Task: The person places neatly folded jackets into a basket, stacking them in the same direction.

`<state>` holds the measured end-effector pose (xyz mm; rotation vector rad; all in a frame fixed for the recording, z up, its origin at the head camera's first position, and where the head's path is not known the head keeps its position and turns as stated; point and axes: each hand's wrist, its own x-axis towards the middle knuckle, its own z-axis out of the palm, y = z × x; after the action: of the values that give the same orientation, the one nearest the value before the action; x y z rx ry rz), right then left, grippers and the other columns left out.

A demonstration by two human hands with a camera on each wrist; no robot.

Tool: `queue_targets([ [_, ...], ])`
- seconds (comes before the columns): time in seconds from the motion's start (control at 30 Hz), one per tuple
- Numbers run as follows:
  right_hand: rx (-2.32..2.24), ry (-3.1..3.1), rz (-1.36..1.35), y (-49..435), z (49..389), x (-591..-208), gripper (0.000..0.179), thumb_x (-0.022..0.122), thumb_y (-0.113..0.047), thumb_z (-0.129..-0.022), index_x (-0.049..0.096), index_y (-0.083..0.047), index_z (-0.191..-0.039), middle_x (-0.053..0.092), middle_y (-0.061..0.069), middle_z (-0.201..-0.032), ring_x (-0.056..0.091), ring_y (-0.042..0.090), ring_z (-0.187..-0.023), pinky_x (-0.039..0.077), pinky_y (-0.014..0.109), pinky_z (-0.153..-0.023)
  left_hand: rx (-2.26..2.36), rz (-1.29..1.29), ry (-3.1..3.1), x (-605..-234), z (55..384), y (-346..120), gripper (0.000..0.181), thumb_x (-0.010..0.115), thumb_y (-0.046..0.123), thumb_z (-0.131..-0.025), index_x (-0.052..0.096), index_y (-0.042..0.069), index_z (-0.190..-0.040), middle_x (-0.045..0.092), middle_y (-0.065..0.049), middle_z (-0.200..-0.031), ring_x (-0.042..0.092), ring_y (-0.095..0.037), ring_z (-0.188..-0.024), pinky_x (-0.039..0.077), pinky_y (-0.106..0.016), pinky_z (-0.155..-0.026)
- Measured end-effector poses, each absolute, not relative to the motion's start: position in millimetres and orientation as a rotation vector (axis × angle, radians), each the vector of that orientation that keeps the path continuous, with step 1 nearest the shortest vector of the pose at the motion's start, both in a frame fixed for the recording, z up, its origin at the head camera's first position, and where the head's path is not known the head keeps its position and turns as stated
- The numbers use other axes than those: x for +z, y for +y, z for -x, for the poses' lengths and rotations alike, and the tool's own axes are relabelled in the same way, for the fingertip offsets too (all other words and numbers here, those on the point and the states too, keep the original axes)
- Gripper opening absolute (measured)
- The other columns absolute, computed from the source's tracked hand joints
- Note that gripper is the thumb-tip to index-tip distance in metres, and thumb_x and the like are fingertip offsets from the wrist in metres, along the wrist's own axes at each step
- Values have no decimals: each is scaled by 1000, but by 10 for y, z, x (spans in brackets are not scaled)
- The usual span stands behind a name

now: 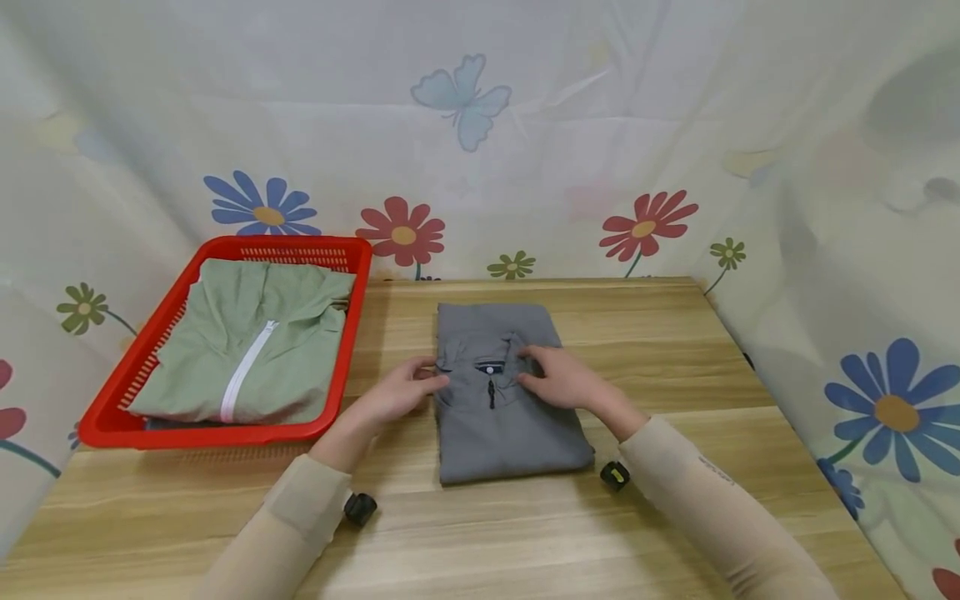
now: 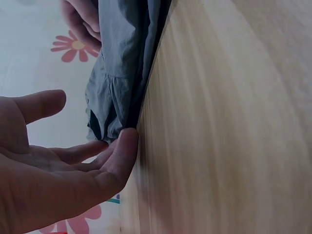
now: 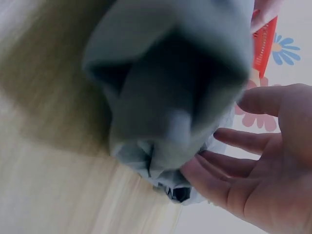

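A folded grey jacket (image 1: 510, 442) lies on the wooden table, its collar facing up with a dark label and a short black zip pull at the neck. My left hand (image 1: 401, 387) is at the jacket's left edge beside the collar. In the left wrist view the fingertips (image 2: 127, 139) touch the cloth, thumb held apart. On the other side my right hand (image 1: 562, 377) rests by the collar's right side. Its loosely extended fingers (image 3: 209, 183) meet the grey cloth (image 3: 151, 107) in the right wrist view, and the thumb stands away from them.
A red plastic basket (image 1: 352, 333) stands on the left of the table (image 1: 645, 333), holding a folded light green jacket (image 1: 292, 358) with a white zip. Behind the table hangs a flower-printed curtain (image 1: 540, 167). A small black device sits at each wrist.
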<state>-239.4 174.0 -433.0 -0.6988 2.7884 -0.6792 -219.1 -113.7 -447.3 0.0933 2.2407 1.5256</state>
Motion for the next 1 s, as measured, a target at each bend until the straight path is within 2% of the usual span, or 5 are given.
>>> queue_targets([
  [0.17,-892,2753,678,1823,2365,-4326,43,61,-16,-103,57,6,-139,61,24,-134,59,39,-122,49,53,-100,1510,-91,2248,-4479,2189,-1163,63,59,24,-105,35,-5,-155,46,-30,-149,54,-37,-127,49,-50,-101],
  [0.43,-1174,2830,565,2019,2366,-4280,34,61,-7,-101,60,10,-130,65,24,-115,64,32,-91,54,45,-75,1503,-81,2291,-4476,2183,-1164,62,61,24,-104,37,-5,-154,52,-28,-143,56,-35,-122,49,-48,-99],
  [0.63,-1017,2839,329,2151,2392,-4275,44,58,-15,-103,51,13,-136,64,25,-113,65,33,-92,55,47,-78,1504,-75,2308,-4453,2184,-1149,63,59,25,-105,36,-5,-155,51,-28,-145,54,-36,-127,47,-49,-104],
  [0.83,-915,2744,277,2168,2385,-4335,53,60,-20,-102,47,17,-138,67,17,-97,63,23,-77,53,37,-69,1515,-82,2302,-4460,2185,-1126,64,59,26,-105,35,-4,-156,50,-28,-146,52,-37,-130,45,-50,-106],
  [1.0,-943,2740,293,2122,2384,-4376,53,62,-18,-102,47,18,-138,69,22,-104,67,26,-83,56,38,-71,1570,-63,2267,-4466,2184,-1083,63,57,24,-106,32,-5,-156,48,-28,-148,51,-37,-133,44,-50,-108],
])
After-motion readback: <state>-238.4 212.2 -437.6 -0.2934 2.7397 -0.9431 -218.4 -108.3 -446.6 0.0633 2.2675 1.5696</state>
